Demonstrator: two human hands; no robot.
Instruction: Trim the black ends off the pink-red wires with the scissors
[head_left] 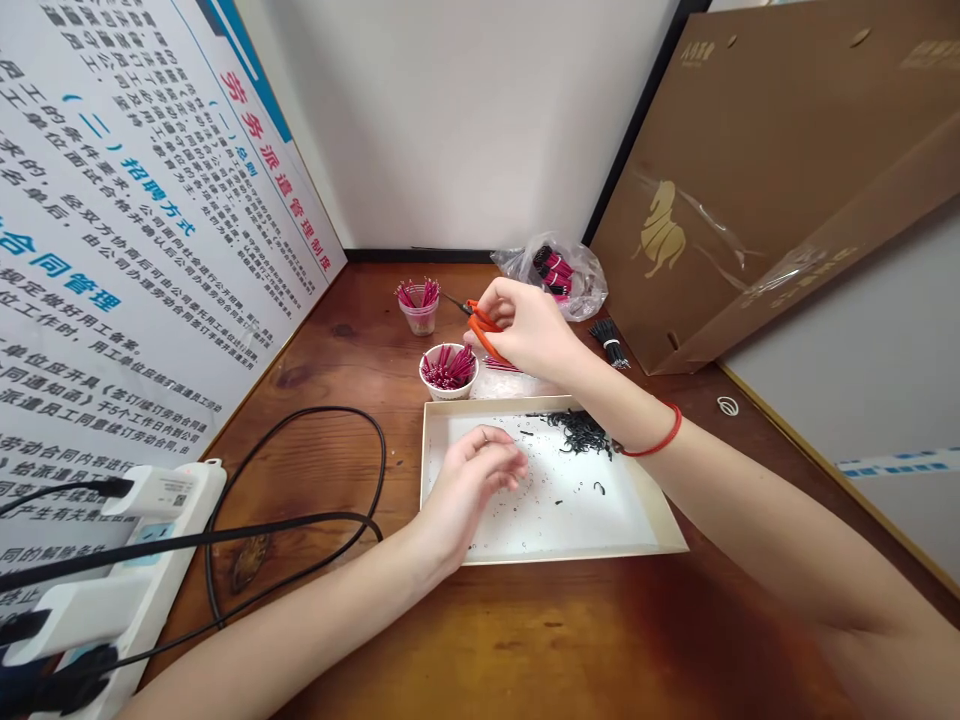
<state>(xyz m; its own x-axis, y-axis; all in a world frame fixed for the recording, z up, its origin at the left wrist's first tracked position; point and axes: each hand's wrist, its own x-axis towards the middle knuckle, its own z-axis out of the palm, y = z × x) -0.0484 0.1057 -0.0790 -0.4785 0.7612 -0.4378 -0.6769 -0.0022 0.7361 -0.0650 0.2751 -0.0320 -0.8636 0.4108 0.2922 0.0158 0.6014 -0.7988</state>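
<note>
Recording the orange-handled scissors (484, 330) as clamped in the right hand (525, 325), the grip closed on the handles and the blades pointing toward the back of the bench (315, 400), held up clear of the tray. The left hand (469, 490) rests palm-down on the white liner of a shallow card tray (555, 558), its fingers curled together; whether they clasp anything cannot be told. Black wire clippings (577, 432) lie heaped beside it, with loose bits scattered across the liner, the tray apparently sited between the forearms to catch them. A white cup (448, 368) and a clear plastic cup (418, 318) of magenta-sleeved wires stand just behind the tray, seemingly placed for easy reach. Farther back lie a plastic bag (551, 275) of similar bundles and a banded black wire bundle (607, 342). A power strip (172, 520) sits at the left of the bench.
</note>
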